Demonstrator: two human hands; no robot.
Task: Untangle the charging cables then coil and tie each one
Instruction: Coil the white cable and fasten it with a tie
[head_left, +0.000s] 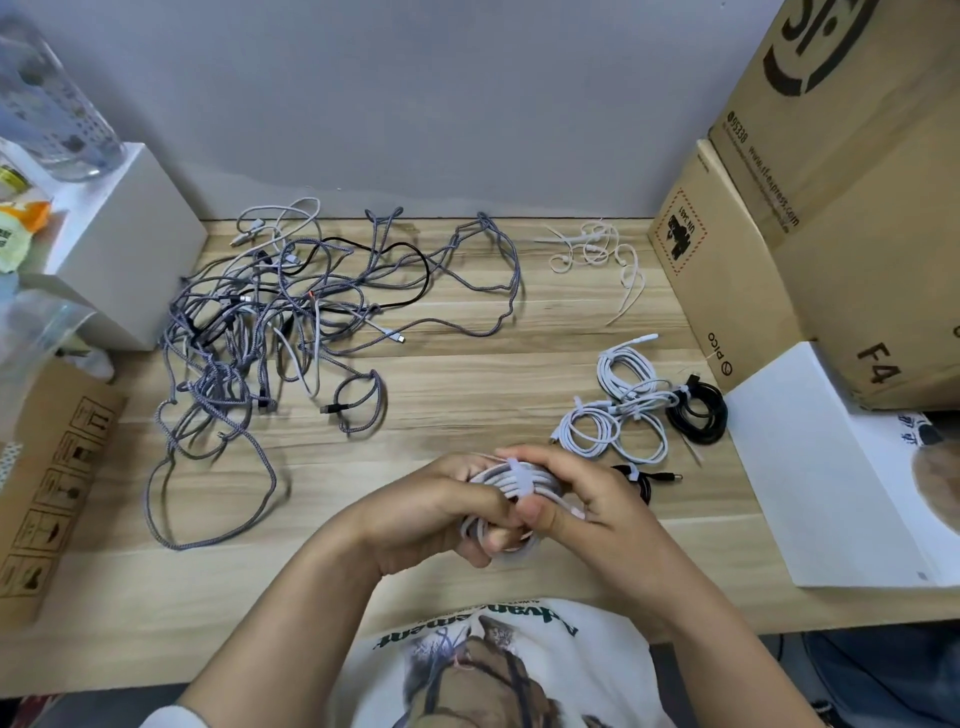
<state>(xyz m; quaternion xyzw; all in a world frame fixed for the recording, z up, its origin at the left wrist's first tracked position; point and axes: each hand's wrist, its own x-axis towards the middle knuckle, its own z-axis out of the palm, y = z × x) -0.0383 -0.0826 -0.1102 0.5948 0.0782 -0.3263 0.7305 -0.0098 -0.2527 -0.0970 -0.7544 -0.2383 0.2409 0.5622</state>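
Both hands hold a coiled white cable (522, 480) above the front middle of the wooden table (467, 374). My left hand (441, 512) grips the coil from the left, fingers curled round it. My right hand (582, 499) grips it from the right, thumb pressing a white tie (519, 480) that wraps across the strands. A big tangle of grey braided, white and black cables (291, 332) spreads over the table's left and back. Coiled, tied white cables (618, 410) and a coiled black one (696, 413) lie at the right. Another black coil (644, 480) is partly hidden behind my right hand.
Loose white ties (597, 249) lie at the back right. Cardboard boxes (810, 197) stand along the right, with a flat white box (810, 467) in front of them. A white box (124, 244) and a cardboard box (47, 483) sit on the left.
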